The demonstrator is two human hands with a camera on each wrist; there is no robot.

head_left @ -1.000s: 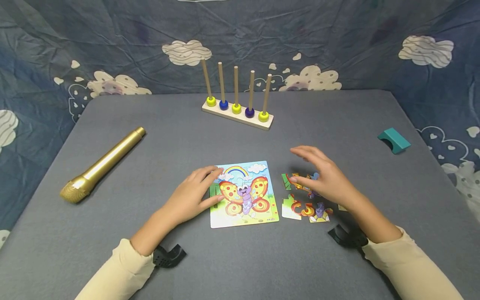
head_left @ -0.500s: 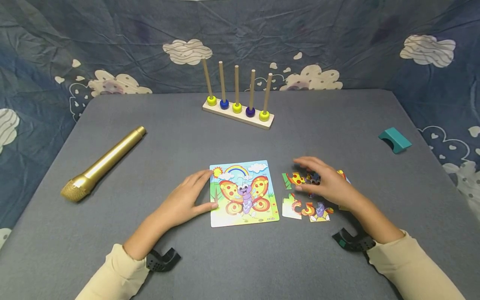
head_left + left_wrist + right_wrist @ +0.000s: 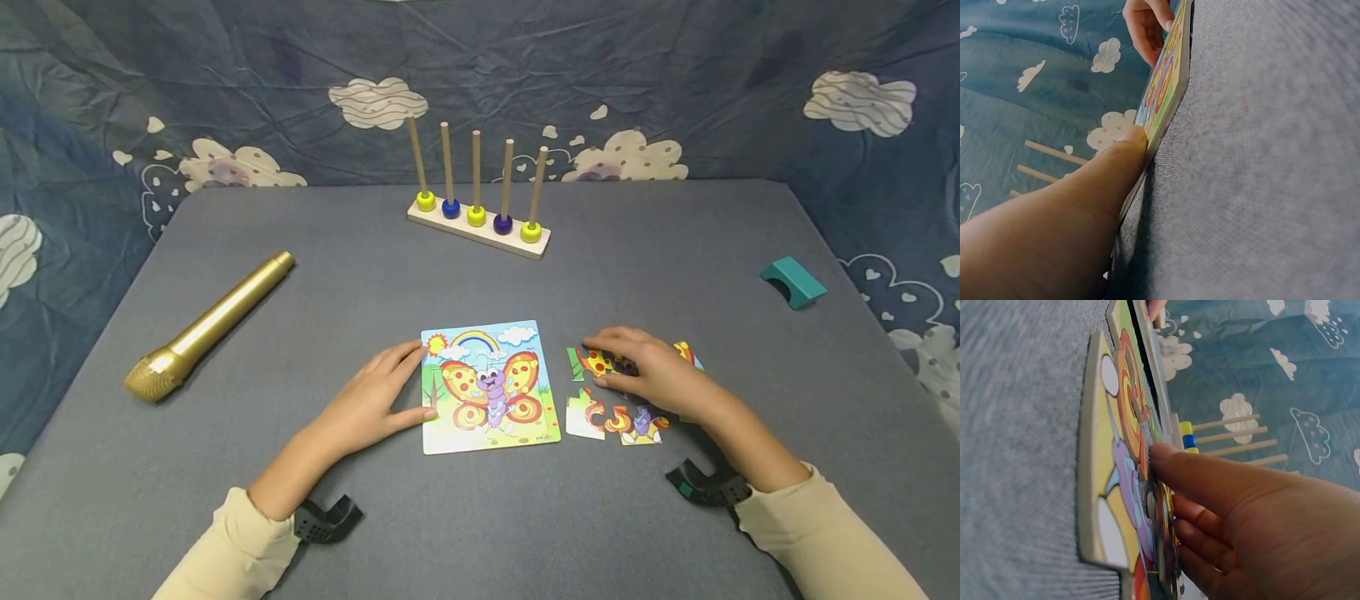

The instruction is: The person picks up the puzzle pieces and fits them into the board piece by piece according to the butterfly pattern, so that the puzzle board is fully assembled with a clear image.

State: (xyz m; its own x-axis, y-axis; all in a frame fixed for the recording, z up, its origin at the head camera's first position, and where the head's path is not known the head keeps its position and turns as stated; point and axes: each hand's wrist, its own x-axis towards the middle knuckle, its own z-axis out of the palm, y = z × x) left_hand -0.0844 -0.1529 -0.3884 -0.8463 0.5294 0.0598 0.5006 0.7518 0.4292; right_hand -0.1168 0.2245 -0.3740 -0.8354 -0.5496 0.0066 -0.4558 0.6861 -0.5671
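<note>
A square butterfly puzzle board [image 3: 491,387] lies flat on the table. My left hand [image 3: 371,404] rests at its left edge, fingers fairly straight; in the left wrist view the thumb [image 3: 1125,147] touches the board's rim. Right of the board several loose puzzle pieces [image 3: 585,414] lie in two rough rows. Over the back row, my right hand [image 3: 660,375] has its thumb and fingers on either side of a red-and-yellow dotted puzzle piece [image 3: 597,361], pinching it. A piece with a purple body [image 3: 1124,462] lies nearer in the right wrist view. The palm hides other pieces.
A wooden stand [image 3: 480,230] with upright pegs and single coloured beads stands at the back. To the left lies a gold microphone [image 3: 217,321]. A teal arch block [image 3: 795,283] sits near the right edge. Cloud-patterned cloth [image 3: 247,83] hangs behind the table.
My right hand has come down onto the loose pieces, and its thumb and fingers have drawn closer together. My left hand has slid left off the board's picture to its edge.
</note>
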